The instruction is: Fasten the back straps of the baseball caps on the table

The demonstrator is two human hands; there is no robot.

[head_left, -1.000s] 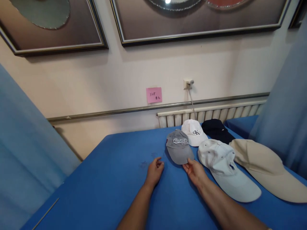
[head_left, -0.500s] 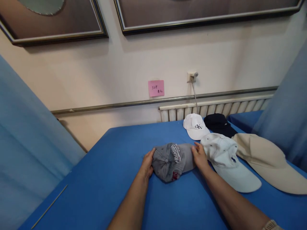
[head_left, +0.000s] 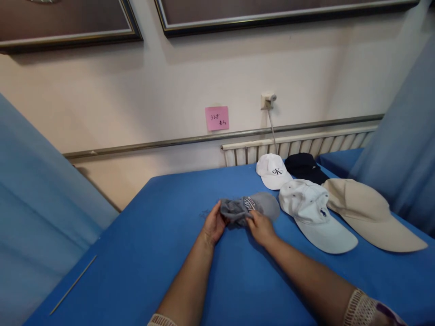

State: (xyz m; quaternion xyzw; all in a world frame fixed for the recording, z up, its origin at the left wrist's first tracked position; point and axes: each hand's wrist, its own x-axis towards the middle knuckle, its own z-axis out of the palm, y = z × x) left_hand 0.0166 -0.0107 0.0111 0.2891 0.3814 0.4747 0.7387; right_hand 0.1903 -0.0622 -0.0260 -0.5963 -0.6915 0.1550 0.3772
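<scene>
An indoor room, its exact kind unclear, perhaps a curtained-off bay. Light blue curtains (head_left: 44, 194) hang at both sides of a worktop (head_left: 163, 217) covered in blue. Behind it, a plain pale wall (head_left: 190, 81) carries large dark-framed pictures (head_left: 288, 20), a pink handwritten note (head_left: 216, 118), a socket (head_left: 266, 101) with a plug in it, a metal pipe (head_left: 152, 145) and, low down, a ribbed radiator (head_left: 299, 144).
</scene>
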